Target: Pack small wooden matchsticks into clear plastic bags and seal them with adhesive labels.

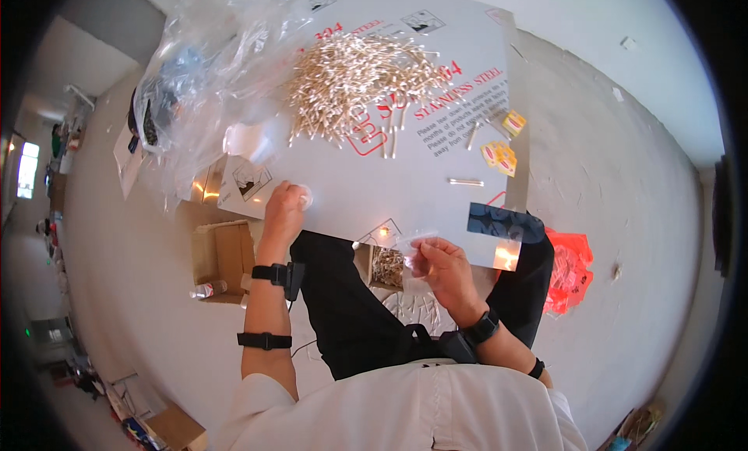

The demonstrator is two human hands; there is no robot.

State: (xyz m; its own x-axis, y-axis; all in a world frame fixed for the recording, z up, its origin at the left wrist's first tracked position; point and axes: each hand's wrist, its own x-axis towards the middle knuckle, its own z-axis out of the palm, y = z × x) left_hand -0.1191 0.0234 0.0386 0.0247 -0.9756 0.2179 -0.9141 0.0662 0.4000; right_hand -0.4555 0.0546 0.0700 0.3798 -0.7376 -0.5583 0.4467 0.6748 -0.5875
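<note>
Clear film (407, 244) is pinched between the thumb and fingers of the right hand, with its free part sticking out past the fingertips, up and to the left, just by the front edge of the table. OK, left to right from here.

Far left there's a big crumpled clear bag (222, 57) slumped over the table's corner, and below it a cardboard box (234, 252) on the floor with a plastic bottle (209, 289) lying in it. Next is the left hand (285, 208), fingers curled and pinching a whitish translucent piece (307, 197) that pokes out on the right side of the fingertips, close over the metal sheet (343, 186). Can't tell what that piece is, too small and washed out.

Moving on, a huge heap of cotton swabs (354, 81) sits on the sheet beyond both hands, well apart from either grip. Under the front edge, a smaller box (363, 261) full of swabs shows just left of the right hand (446, 270), whose thumb and fingers are closed on that film.

Further right: a couple of loose swabs (466, 182) lying flat, then some yellow packets (499, 157) near the sheet's right edge. Last is a red plastic bag (569, 272) down past the person's knee.
</note>
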